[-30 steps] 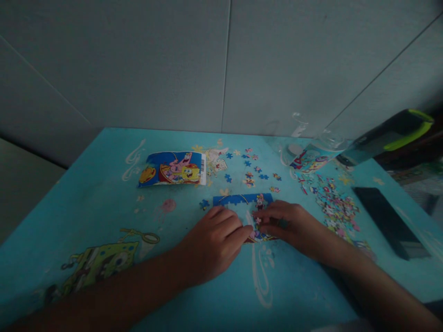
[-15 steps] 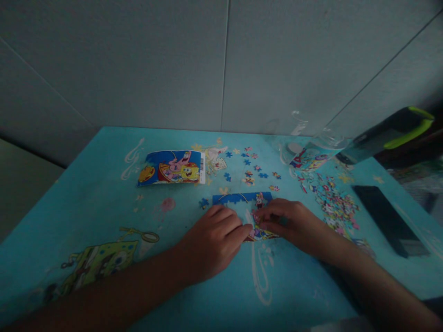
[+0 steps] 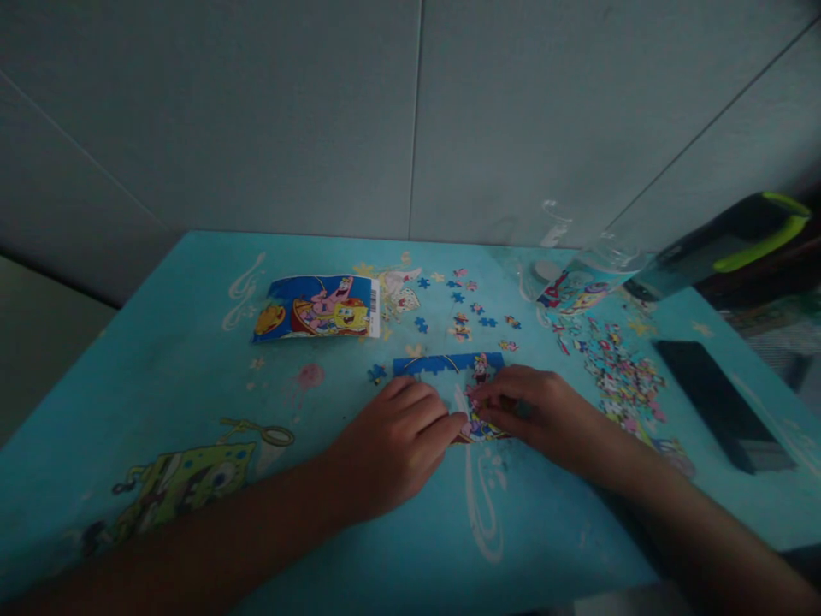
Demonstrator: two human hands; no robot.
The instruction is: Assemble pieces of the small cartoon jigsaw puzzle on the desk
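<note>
A partly joined jigsaw puzzle [image 3: 428, 364] lies on the table in front of me, with a blue strip along its far side and cartoon figures on its right part. My left hand [image 3: 398, 435] rests over its left side, fingers curled and thumb tip at the near edge. Thumb and fingertips of my right hand [image 3: 535, 404] pinch at the pink pieces on the right part. Those fingers partly hide what they hold. One loose blue jigsaw piece [image 3: 376, 374] is beside my left hand, and several loose pieces [image 3: 460, 326] are scattered beyond the puzzle.
A picture packet [image 3: 321, 308] lies at the back left. On the right are a pile of mixed pieces [image 3: 622, 376], a clear labelled jar [image 3: 587, 278], a dark bottle with a green strap [image 3: 711, 244] and a dark flat object [image 3: 722, 404]. A grey wall [image 3: 288, 120] borders the table's far edge.
Both hands stay almost in place at the puzzle. The whole view has shifted very slightly; no piece has visibly moved.
</note>
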